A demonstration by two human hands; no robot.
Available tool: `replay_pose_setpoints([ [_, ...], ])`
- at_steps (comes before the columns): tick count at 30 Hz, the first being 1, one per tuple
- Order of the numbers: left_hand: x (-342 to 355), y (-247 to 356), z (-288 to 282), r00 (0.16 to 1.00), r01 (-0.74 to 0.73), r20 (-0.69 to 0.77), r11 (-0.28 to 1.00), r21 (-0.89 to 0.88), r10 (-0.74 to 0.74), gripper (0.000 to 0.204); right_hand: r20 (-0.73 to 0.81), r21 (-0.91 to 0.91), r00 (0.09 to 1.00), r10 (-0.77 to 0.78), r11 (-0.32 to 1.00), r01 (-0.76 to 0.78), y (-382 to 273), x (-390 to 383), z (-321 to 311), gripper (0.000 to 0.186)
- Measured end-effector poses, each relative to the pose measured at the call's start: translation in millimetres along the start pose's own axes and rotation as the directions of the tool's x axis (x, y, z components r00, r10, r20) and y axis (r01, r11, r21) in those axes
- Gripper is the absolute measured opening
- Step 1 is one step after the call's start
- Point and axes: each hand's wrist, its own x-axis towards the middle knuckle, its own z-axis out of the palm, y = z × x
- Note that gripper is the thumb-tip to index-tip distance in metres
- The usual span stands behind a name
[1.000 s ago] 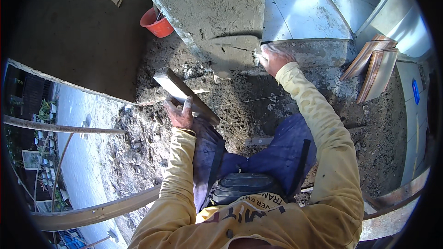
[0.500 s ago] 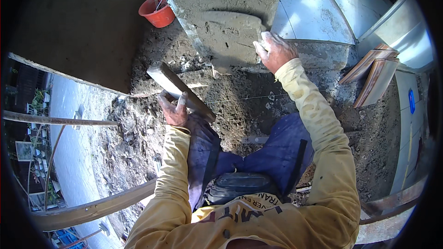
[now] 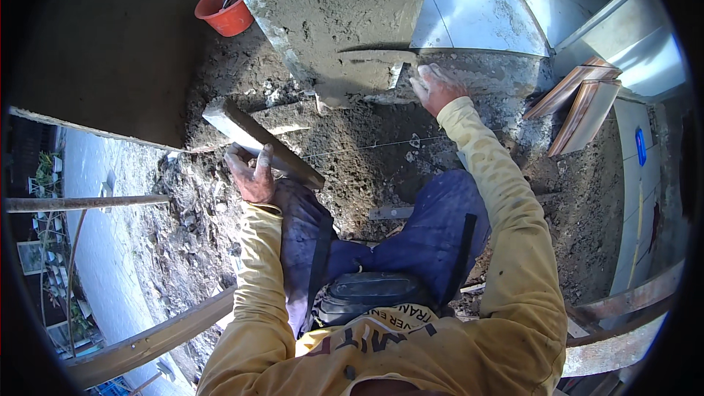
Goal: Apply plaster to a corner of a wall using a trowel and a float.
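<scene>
In front of me is a slab-like surface coated in wet grey mortar (image 3: pixel 345 7). My right hand (image 3: pixel 438 89) is closed around the handle of a mortar-smeared trowel (image 3: pixel 385 57). Its blade lies against the coating near the lower right corner, and my fingers hide most of the handle. On the left, my left hand (image 3: pixel 251 174) grips a thick rectangular board (image 3: pixel 268 148) by its near side, thumb and fingers bent round it. The board is tilted above my left knee, and its broad upper face is mostly turned out of view.
A red bucket (image 3: pixel 229 20) with tools stands at the far left. A thin string (image 3: pixel 381 147) crosses the rough soil. Brown-edged tiles (image 3: pixel 587 114) lean together at right, near pale floor tiles (image 3: pixel 484 4). A wooden rail (image 3: pixel 158 341) runs past my left elbow.
My right hand has drawn the trowel down and rightward across the mortar, toward its lower edge. The left hand keeps its hold on the board. The whole view has shifted slightly.
</scene>
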Motion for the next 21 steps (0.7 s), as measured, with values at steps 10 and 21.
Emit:
replay_pose_setpoints([
  [10,-0.7,8.3,2.8,0.998,-0.028,0.053,0.998,0.049,0.025,0.049,0.174,-0.03,0.98,0.093,0.996,-0.089,6.1,-8.7,7.1,0.026],
  [21,-5.3,17.6,5.2,0.996,0.073,0.06,0.993,-0.09,-0.067,0.055,0.154,-0.094,0.987,0.044,0.995,-0.03,28.9,-23.4,28.0,0.025],
])
